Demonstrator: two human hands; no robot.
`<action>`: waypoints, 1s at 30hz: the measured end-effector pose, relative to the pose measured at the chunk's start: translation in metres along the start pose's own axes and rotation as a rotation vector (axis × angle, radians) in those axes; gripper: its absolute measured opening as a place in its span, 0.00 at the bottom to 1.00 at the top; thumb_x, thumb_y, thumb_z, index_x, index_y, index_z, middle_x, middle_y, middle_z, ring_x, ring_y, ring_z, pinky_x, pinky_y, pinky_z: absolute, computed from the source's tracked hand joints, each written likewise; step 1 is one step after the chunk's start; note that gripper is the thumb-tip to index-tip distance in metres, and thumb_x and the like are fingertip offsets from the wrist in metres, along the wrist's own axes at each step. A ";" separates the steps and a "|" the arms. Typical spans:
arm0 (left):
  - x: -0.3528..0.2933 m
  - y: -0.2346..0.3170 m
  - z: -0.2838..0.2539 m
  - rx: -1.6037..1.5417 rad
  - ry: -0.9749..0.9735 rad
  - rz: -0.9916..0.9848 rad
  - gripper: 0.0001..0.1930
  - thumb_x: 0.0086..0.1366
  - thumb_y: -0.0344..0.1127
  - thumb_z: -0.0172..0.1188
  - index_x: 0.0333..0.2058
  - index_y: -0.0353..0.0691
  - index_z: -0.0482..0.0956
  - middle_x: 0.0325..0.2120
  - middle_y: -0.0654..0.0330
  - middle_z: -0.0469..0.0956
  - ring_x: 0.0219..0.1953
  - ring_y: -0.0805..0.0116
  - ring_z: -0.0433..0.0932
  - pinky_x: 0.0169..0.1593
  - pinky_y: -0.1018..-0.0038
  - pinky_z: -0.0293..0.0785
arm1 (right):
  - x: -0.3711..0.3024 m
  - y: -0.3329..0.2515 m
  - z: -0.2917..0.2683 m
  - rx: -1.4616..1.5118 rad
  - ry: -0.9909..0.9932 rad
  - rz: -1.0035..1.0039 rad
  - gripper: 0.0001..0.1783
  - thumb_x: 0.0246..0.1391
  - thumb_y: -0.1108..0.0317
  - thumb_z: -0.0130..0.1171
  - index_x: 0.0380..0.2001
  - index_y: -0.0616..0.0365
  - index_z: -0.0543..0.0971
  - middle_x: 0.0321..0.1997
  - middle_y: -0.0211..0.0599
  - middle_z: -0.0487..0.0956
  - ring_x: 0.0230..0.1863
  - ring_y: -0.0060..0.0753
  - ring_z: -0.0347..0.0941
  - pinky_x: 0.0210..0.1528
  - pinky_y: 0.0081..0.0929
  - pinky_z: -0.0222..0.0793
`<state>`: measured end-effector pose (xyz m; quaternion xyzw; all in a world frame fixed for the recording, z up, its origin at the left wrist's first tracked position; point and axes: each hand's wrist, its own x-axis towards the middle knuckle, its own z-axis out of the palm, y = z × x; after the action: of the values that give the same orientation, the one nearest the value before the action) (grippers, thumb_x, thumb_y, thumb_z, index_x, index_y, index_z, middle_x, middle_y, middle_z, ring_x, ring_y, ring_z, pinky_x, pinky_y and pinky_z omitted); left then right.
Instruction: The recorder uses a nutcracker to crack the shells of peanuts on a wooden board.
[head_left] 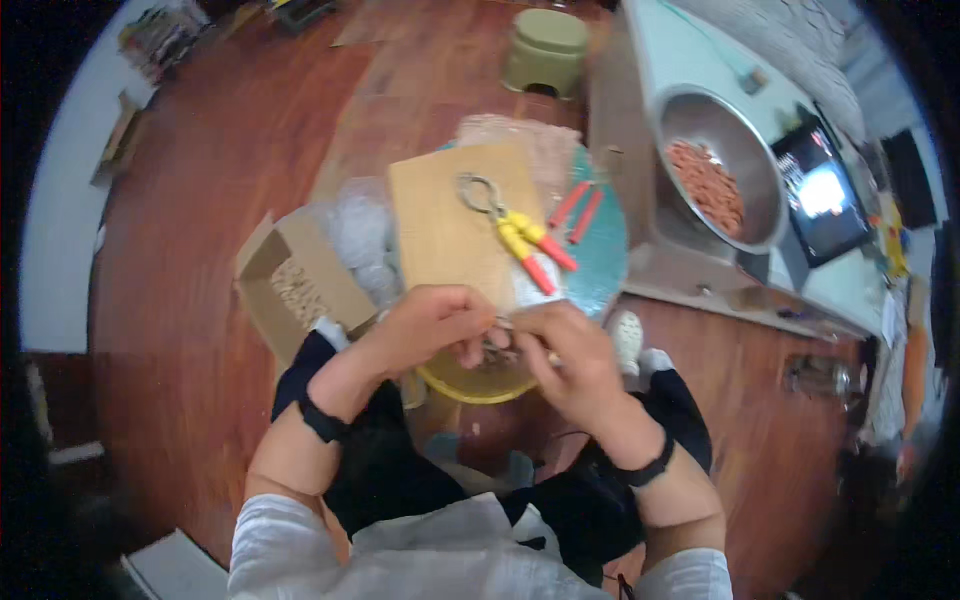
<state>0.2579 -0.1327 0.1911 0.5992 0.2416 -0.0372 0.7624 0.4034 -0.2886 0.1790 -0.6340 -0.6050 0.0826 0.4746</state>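
Note:
My left hand (425, 325) and my right hand (565, 355) meet over a yellow bowl (470, 385) held between my knees. Together their fingertips pinch a small pale object (503, 325), too small to identify. Just beyond the hands lies a wooden cutting board (445, 235) resting on a teal round stool top (605, 260). On the board sits a pair of yellow-and-red handled pliers-like crackers (515, 235). A second red-handled tool (577, 212) lies beside it on the teal surface.
An open cardboard box (295, 285) with pale contents stands at my left, with clear plastic bags (360, 225) beside it. A metal bowl (755, 165) of reddish-brown pieces sits on a low white table at right, by a lit tablet (822, 195). A green stool (545, 50) stands beyond.

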 end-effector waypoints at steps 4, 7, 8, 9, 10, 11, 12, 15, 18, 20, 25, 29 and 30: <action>-0.005 0.001 -0.015 -0.073 0.214 0.048 0.13 0.69 0.42 0.52 0.38 0.38 0.77 0.27 0.65 0.79 0.23 0.79 0.73 0.30 0.81 0.70 | 0.003 -0.013 -0.009 0.130 -0.128 0.124 0.06 0.47 0.77 0.61 0.30 0.62 0.76 0.31 0.41 0.77 0.33 0.46 0.75 0.34 0.35 0.72; -0.006 0.003 -0.016 -0.139 0.358 0.056 0.13 0.69 0.42 0.51 0.38 0.38 0.77 0.27 0.65 0.78 0.24 0.81 0.72 0.27 0.83 0.67 | -0.005 -0.012 -0.009 0.140 -0.280 0.091 0.05 0.47 0.76 0.61 0.30 0.61 0.76 0.30 0.41 0.76 0.32 0.46 0.75 0.32 0.35 0.72; -0.008 0.007 -0.016 -0.122 0.391 0.036 0.13 0.68 0.42 0.51 0.38 0.39 0.77 0.27 0.65 0.78 0.24 0.81 0.71 0.27 0.83 0.67 | -0.009 -0.008 -0.008 0.129 -0.323 0.067 0.05 0.47 0.75 0.60 0.30 0.61 0.76 0.29 0.41 0.76 0.32 0.46 0.75 0.32 0.36 0.72; -0.006 0.004 -0.016 -0.092 0.378 0.052 0.13 0.68 0.43 0.50 0.38 0.39 0.77 0.27 0.65 0.78 0.24 0.80 0.71 0.27 0.83 0.67 | -0.015 -0.004 -0.008 0.054 -0.391 0.051 0.05 0.49 0.71 0.59 0.30 0.59 0.76 0.28 0.41 0.74 0.31 0.46 0.75 0.31 0.38 0.72; -0.004 -0.001 -0.018 -0.065 0.358 0.071 0.13 0.68 0.43 0.50 0.37 0.39 0.76 0.28 0.65 0.78 0.25 0.80 0.71 0.26 0.82 0.67 | -0.023 0.003 -0.004 0.019 -0.426 0.050 0.05 0.49 0.70 0.59 0.29 0.59 0.75 0.28 0.41 0.74 0.30 0.46 0.75 0.31 0.39 0.72; -0.003 -0.005 -0.019 -0.063 0.372 0.084 0.14 0.68 0.44 0.51 0.37 0.39 0.76 0.27 0.65 0.78 0.24 0.80 0.71 0.26 0.82 0.66 | -0.028 0.007 -0.001 -0.019 -0.464 0.049 0.06 0.50 0.68 0.58 0.29 0.58 0.75 0.28 0.41 0.73 0.30 0.46 0.74 0.31 0.40 0.71; -0.006 -0.009 -0.022 -0.058 0.397 0.096 0.14 0.68 0.45 0.51 0.37 0.39 0.76 0.27 0.65 0.78 0.23 0.79 0.71 0.26 0.82 0.66 | -0.026 0.005 0.004 0.002 -0.435 0.050 0.06 0.50 0.68 0.58 0.29 0.58 0.75 0.28 0.41 0.73 0.30 0.46 0.74 0.31 0.41 0.71; -0.011 -0.016 -0.028 -0.136 0.391 0.088 0.14 0.68 0.43 0.51 0.39 0.38 0.76 0.28 0.64 0.78 0.26 0.81 0.72 0.29 0.83 0.69 | -0.018 0.003 0.010 0.020 -0.353 0.038 0.06 0.49 0.68 0.58 0.29 0.58 0.74 0.28 0.41 0.73 0.30 0.47 0.74 0.30 0.43 0.70; -0.005 -0.018 -0.024 -0.129 0.409 0.128 0.13 0.68 0.42 0.52 0.37 0.38 0.76 0.27 0.64 0.78 0.24 0.81 0.71 0.28 0.83 0.67 | -0.016 0.002 0.008 0.072 -0.225 0.020 0.06 0.49 0.68 0.58 0.28 0.58 0.73 0.27 0.41 0.73 0.29 0.48 0.73 0.29 0.43 0.69; -0.001 -0.018 -0.020 -0.139 0.403 0.170 0.12 0.68 0.42 0.53 0.36 0.38 0.76 0.26 0.64 0.78 0.23 0.81 0.70 0.27 0.83 0.66 | -0.011 0.003 0.002 0.026 -0.221 0.020 0.04 0.50 0.71 0.60 0.29 0.60 0.77 0.27 0.40 0.76 0.29 0.45 0.75 0.29 0.37 0.70; 0.006 -0.021 -0.022 -0.187 0.469 0.214 0.12 0.68 0.41 0.53 0.36 0.37 0.76 0.24 0.65 0.76 0.22 0.81 0.69 0.27 0.83 0.65 | 0.002 0.008 -0.001 0.010 -0.091 -0.027 0.04 0.49 0.73 0.60 0.30 0.59 0.77 0.26 0.39 0.76 0.28 0.44 0.75 0.29 0.36 0.71; -0.003 -0.012 -0.031 -0.208 0.573 0.282 0.11 0.68 0.41 0.53 0.36 0.38 0.76 0.26 0.65 0.76 0.24 0.81 0.69 0.28 0.83 0.64 | 0.017 0.016 0.003 -0.110 -0.059 -0.062 0.05 0.50 0.72 0.61 0.31 0.58 0.78 0.28 0.39 0.78 0.30 0.43 0.76 0.30 0.34 0.72; -0.009 -0.008 -0.039 -0.230 0.594 0.307 0.11 0.67 0.41 0.54 0.37 0.38 0.76 0.27 0.66 0.76 0.25 0.80 0.70 0.28 0.83 0.65 | 0.020 0.017 0.008 -0.143 -0.051 -0.062 0.05 0.50 0.71 0.61 0.31 0.58 0.78 0.30 0.39 0.79 0.30 0.42 0.77 0.31 0.34 0.72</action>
<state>0.2347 -0.1002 0.1810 0.5234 0.3625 0.2814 0.7180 0.4148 -0.2647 0.1725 -0.6448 -0.6406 0.0409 0.4149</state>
